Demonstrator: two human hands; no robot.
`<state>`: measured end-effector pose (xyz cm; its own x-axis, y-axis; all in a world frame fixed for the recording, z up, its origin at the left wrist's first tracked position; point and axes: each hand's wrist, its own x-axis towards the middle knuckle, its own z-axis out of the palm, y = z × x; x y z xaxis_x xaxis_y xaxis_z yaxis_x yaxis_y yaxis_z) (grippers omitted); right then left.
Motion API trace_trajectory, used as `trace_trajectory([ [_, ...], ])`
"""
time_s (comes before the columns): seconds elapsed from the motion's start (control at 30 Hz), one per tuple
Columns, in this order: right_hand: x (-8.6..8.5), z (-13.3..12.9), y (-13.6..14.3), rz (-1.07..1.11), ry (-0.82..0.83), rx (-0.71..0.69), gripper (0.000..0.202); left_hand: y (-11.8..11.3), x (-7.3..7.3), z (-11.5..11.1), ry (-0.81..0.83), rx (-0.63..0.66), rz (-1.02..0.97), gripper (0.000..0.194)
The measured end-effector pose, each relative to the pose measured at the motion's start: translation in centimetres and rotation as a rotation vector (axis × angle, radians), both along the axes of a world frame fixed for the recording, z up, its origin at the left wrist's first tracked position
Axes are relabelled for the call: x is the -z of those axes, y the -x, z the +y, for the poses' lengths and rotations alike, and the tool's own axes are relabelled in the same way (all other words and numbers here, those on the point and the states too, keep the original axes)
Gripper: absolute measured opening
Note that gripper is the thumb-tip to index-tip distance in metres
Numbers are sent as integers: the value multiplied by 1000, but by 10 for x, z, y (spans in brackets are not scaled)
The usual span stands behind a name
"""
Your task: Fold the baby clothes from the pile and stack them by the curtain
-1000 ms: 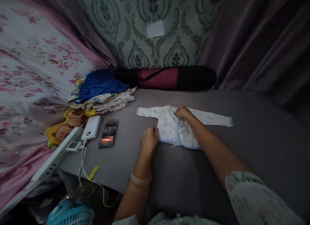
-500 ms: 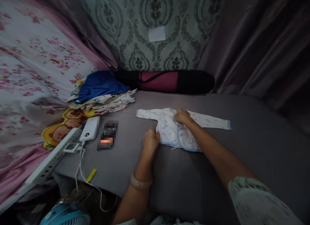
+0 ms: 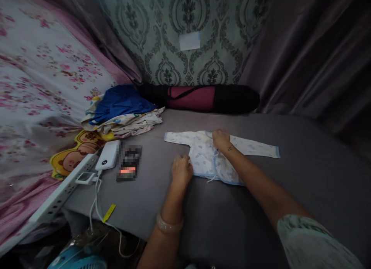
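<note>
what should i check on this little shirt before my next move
1. Sleeves spread out to both sides: ok.
2. Left hand at the side of the shirt: ok.
3. Right hand near the neckline: ok; firmness of grip cannot tell.
4. Tie tucked in: not ok, an end sticks out at the hem.
5. Fabric under the right forearm flat: cannot tell, hidden.
6. Clothes pile apart from the shirt: ok.
</note>
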<state>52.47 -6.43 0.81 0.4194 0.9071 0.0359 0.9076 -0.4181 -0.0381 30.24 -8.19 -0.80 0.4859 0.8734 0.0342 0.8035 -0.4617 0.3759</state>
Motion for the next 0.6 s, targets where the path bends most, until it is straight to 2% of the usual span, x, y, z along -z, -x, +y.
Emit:
trace_trajectory([
  [0.1, 6, 8, 21, -8, -29, -129, 35, -6, 3, -2, -146, 172, -25, 29],
  [0.2, 22, 19, 40, 113, -24, -255, 41, -16, 11, -7, -151, 348, 29, 47],
  [0.27, 35, 25, 46, 186, -19, -202, 54, -20, 17, -12, -68, 373, 109, 62],
  [0.37, 50, 31, 45, 225, -52, -90, 70, -23, 21, -16, 51, 354, 168, 73],
  [0.5, 57, 37, 40, 210, -134, -23, 69, -24, 19, -13, 141, 361, 177, 78],
  [0.6, 53, 43, 40, 212, -148, -6, 66, -23, 15, -10, 190, 366, 188, 79],
])
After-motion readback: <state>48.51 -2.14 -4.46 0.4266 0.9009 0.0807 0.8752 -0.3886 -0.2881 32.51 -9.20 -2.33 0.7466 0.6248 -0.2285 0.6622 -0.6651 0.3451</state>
